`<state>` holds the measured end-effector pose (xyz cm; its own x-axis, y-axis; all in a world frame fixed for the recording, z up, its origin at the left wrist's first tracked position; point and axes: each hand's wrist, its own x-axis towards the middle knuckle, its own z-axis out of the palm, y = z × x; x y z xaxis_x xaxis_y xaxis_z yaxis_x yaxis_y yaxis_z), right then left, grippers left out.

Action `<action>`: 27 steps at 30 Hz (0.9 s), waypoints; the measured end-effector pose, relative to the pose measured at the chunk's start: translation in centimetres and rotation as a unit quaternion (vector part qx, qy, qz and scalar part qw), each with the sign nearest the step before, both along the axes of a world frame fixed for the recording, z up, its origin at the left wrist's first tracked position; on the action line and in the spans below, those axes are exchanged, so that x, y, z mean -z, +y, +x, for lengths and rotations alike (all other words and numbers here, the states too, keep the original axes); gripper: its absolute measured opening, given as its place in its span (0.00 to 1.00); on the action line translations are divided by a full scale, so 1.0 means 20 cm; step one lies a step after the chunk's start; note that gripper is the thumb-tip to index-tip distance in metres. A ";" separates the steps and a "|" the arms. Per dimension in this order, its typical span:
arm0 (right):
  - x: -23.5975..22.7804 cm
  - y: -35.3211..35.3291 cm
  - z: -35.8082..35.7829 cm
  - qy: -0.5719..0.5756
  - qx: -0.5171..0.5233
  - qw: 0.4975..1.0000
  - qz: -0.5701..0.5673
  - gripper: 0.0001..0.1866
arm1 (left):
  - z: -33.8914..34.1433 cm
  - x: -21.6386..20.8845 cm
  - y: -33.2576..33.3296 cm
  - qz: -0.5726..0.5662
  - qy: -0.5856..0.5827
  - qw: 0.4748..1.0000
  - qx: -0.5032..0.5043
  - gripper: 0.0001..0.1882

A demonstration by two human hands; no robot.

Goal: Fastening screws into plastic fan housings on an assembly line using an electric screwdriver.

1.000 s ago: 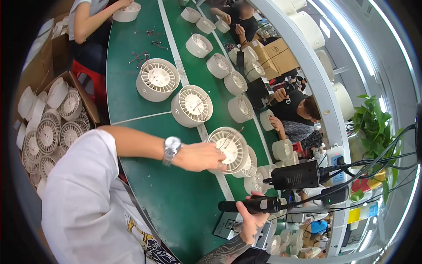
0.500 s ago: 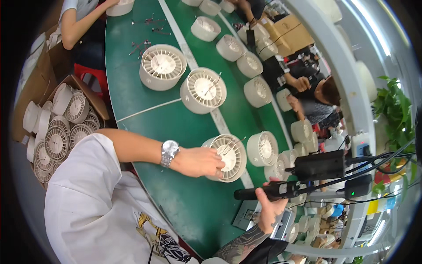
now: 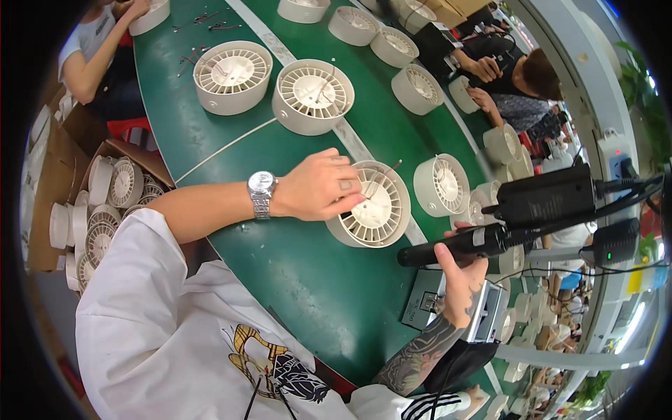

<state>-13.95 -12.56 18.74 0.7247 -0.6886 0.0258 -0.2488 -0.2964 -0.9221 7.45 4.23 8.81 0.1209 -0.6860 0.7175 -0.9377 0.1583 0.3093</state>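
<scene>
My left hand point(image 3: 322, 187), with a silver watch on its wrist, reaches over the near side of a white round slotted housing point(image 3: 380, 211) on the green table. Its fingers are curled together at the housing's inside; what they pinch, if anything, is hidden. Thin wires point(image 3: 383, 178) rise from the housing's middle beside the fingertips. My right hand point(image 3: 462, 276) is wrapped round a black electric screwdriver point(image 3: 451, 246), held level just right of that housing, apart from it. Another white housing point(image 3: 441, 185) stands beyond, and two more with loose wires, one of them this housing point(image 3: 313, 96), stand farther left.
A grey box-shaped device point(image 3: 425, 301) sits below my right hand. Black adapters point(image 3: 542, 198) and cables hang at the right. A cardboard box point(image 3: 133, 154) of slotted white parts stands left of the table. Co-workers sit at the far left and across; wire bundles point(image 3: 203, 21) lie far off.
The view has shifted, so the table things appear higher and the right-side equipment farther right. My left hand stays at the same housing; my right hand keeps its hold on the screwdriver.
</scene>
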 end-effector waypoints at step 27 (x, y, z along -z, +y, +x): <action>-0.02 -0.20 -0.13 -0.255 -0.012 0.966 -0.044 0.25 | -0.01 0.05 -0.03 0.032 0.011 0.999 0.006 0.13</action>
